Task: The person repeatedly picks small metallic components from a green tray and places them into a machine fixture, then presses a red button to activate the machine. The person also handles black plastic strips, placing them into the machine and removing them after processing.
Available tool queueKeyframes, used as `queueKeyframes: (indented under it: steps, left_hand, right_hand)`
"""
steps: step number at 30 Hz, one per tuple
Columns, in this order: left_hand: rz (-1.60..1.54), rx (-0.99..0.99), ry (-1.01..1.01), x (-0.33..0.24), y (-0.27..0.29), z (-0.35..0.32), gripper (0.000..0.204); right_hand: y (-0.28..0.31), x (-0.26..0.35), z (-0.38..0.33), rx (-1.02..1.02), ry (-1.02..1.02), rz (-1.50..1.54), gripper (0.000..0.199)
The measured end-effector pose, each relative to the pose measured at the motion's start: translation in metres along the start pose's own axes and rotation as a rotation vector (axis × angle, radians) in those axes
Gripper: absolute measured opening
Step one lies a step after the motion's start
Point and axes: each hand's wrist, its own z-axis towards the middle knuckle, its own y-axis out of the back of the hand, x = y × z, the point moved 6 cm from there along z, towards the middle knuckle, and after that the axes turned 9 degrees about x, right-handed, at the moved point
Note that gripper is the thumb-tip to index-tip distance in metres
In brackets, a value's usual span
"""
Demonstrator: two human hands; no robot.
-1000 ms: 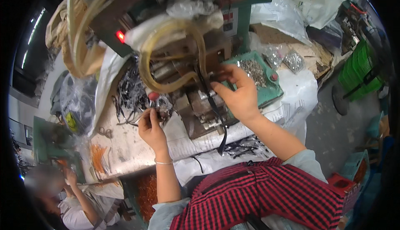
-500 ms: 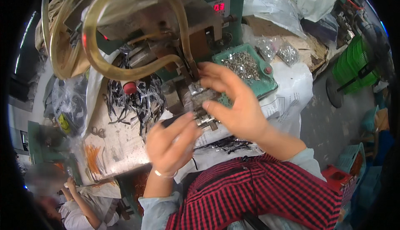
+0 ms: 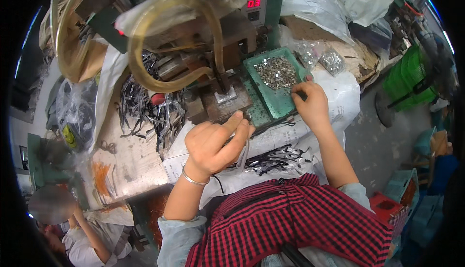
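Observation:
My left hand (image 3: 213,146) is closed just in front of the green press, thumb and index finger pinched together. A thin greyish strip (image 3: 244,152) hangs from that pinch. Over at the right edge of the green tray (image 3: 271,111), my right hand (image 3: 312,103) has its fingers curled together at the rim. Whatever those fingertips hold, if anything, cannot be made out. Inside the tray lies a heap of small shiny metal pieces (image 3: 277,72). Between the hands, the press's metal block (image 3: 225,96) stands bare under its narrow vertical tool (image 3: 222,80).
A looped yellowish hose (image 3: 138,49) arches over the press. Dark strips (image 3: 143,97) pile up left of it, and more strips (image 3: 276,160) lie before me. Two clear bags of metal pieces (image 3: 332,62) sit beyond the tray. Another person (image 3: 97,240) works at lower left.
My right hand has left the press block and moved right to the tray's edge. My left hand has drawn back slightly from the block, with the strip now hanging from its fingers.

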Motion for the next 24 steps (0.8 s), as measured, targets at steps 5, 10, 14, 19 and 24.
queueKeyframes:
  steps: [5, 10, 14, 19, 24]
  left_hand:
    - [-0.092, 0.010, 0.163, -0.007, 0.005, -0.012, 0.033]
    - [-0.003, 0.123, 0.304, -0.034, 0.052, -0.069, 0.023]
    - [0.210, -0.631, 0.612, 0.006, 0.130, -0.096, 0.019]
    - [0.555, 0.249, 0.704, 0.128, 0.085, -0.089, 0.021]
    - [0.683, 0.469, 0.779, 0.219, 0.027, -0.200, 0.020]
  right_hand:
    - [-0.011, 0.011, 0.001, -0.064, 0.032, -0.183, 0.009]
    - [-0.012, 0.011, -0.003, -0.128, -0.028, -0.036, 0.009]
    - [-0.017, -0.001, 0.000, -0.145, -0.010, 0.285, 0.012]
    - [-0.008, 0.037, 0.012, -0.166, 0.035, 0.339, 0.016]
    - [-0.009, 0.016, 0.002, -0.215, 0.063, 0.224, 0.014]
